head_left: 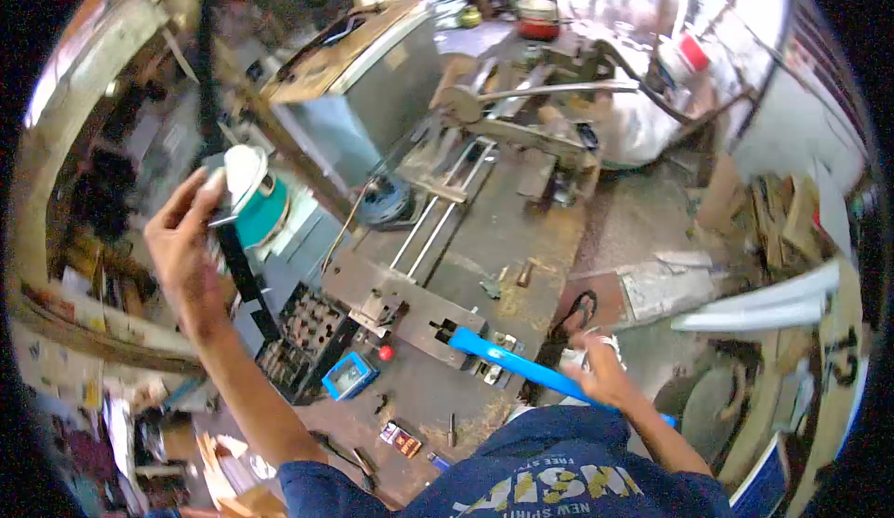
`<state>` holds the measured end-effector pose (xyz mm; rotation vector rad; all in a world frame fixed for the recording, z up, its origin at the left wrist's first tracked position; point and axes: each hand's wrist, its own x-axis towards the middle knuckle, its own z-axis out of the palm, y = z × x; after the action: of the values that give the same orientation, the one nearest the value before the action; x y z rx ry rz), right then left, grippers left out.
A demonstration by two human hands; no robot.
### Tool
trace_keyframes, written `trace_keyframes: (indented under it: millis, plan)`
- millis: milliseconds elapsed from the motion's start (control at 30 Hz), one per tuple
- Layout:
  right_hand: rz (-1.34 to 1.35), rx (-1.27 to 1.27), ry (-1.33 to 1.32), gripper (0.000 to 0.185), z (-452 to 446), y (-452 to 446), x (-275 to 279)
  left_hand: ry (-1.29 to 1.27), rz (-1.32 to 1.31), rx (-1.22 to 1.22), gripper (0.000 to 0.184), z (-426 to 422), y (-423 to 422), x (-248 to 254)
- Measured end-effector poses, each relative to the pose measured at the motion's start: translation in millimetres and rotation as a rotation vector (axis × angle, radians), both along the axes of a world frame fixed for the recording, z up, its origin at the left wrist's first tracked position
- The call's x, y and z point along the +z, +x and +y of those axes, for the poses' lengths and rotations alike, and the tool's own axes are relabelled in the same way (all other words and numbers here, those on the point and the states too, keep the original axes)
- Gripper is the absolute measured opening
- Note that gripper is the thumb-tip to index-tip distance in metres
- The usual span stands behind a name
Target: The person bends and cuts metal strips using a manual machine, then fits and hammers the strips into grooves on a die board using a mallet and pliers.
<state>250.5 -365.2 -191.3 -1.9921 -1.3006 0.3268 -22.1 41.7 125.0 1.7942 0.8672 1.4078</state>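
My left hand (189, 243) is raised at the left, its fingers and thumb closed together beside a teal tub with a white lid (259, 215). A thin shiny edge shows at the fingertips; I cannot make out what it belongs to. My right hand (607, 374), slightly blurred, is closed around a long blue bar (521, 366). The bar's far end lies over a steel block (410, 308) on the bench, from which two metal rods (442, 206) run away. Something whitish shows behind the right hand's fingers.
Near the block lie a blue-framed box (350, 375), a red knob (386, 353) and a small packet (400, 439). A tray of small parts (312, 327) stands left. A metal cabinet (372, 89) and a lever mechanism (531, 108) are farther back. White lengths (759, 304) lie right.
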Motion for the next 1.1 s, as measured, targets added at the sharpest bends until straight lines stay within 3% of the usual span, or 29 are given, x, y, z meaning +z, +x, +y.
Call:
trace_keyframes:
  millis: [100, 167, 233, 300, 367, 500, 600, 667, 700, 733, 767, 800, 900, 967, 1000, 1033, 1067, 1100]
  plan:
    - [0.262, -0.316, 0.208, 0.045, 9, -3, 78, 0.026, -0.207, -0.229, 0.038, -35, 13, 19]
    - [0.256, -0.425, 0.281, 0.045, -4, 6, 91, 0.098, -0.351, -0.425, 0.043, -40, 21, 6]
    - [0.372, -0.546, 0.431, 0.049, -21, 13, 106, -0.074, -0.513, -0.584, 0.051, -58, 38, 2]
    - [0.589, -0.62, 0.604, 0.058, -45, 26, 115, -0.174, -0.583, -0.976, 0.06, -45, 45, -11]
    - [0.811, -0.651, 0.691, 0.074, -79, 36, 113, -0.374, -0.934, -1.282, 0.061, -91, 89, -11]
    - [1.121, -0.549, 0.813, 0.09, -153, 19, 104, -0.707, -1.029, -1.552, 0.061, -152, 153, -27]
    - [1.19, -0.418, 0.943, 0.091, -226, -18, 96, -0.904, -0.83, -1.507, 0.056, -170, 213, -79]
    - [1.228, -0.451, 1.025, 0.089, -285, -52, 99, -0.638, -0.493, -1.33, 0.053, -220, 248, -113]
    - [1.246, -0.467, 1.066, 0.089, -314, -71, 101, -0.344, -0.283, -1.276, 0.052, -251, 276, -133]
    - [1.164, -0.535, 1.091, 0.088, -352, -96, 102, -0.716, -0.425, -1.523, 0.039, -348, 256, -118]
    - [1.088, -0.587, 1.099, 0.087, -389, -119, 99, -1.118, -0.558, -1.708, 0.039, -442, 221, -105]
    - [1.068, -0.623, 1.133, 0.087, -427, -151, 92, -1.137, -0.528, -1.749, 0.039, -483, 211, -122]
    - [0.769, -1.496, 0.521, 0.07, -543, -206, 70, -0.904, -0.071, -1.739, 0.066, -618, 213, -212]
    - [0.377, -1.741, 0.449, 0.049, -632, -271, 23, -0.944, 0.165, -1.792, 0.079, -747, 201, -253]
    - [0.345, -1.843, 0.418, 0.041, -664, -297, -3, -1.02, 0.225, -1.891, 0.078, -789, 194, -280]
    - [0.301, -1.924, 0.208, 0.035, -697, -320, -22, -1.087, 0.294, -1.989, 0.077, -827, 189, -307]
    - [0.128, -1.984, 0.262, 0.026, -729, -342, -52, -1.034, 0.374, -2.04, 0.074, -867, 177, -323]
    - [0.188, -2.114, 0.252, 0.022, -748, -361, -29, -0.99, 0.441, -2.093, 0.072, -903, 159, -330]
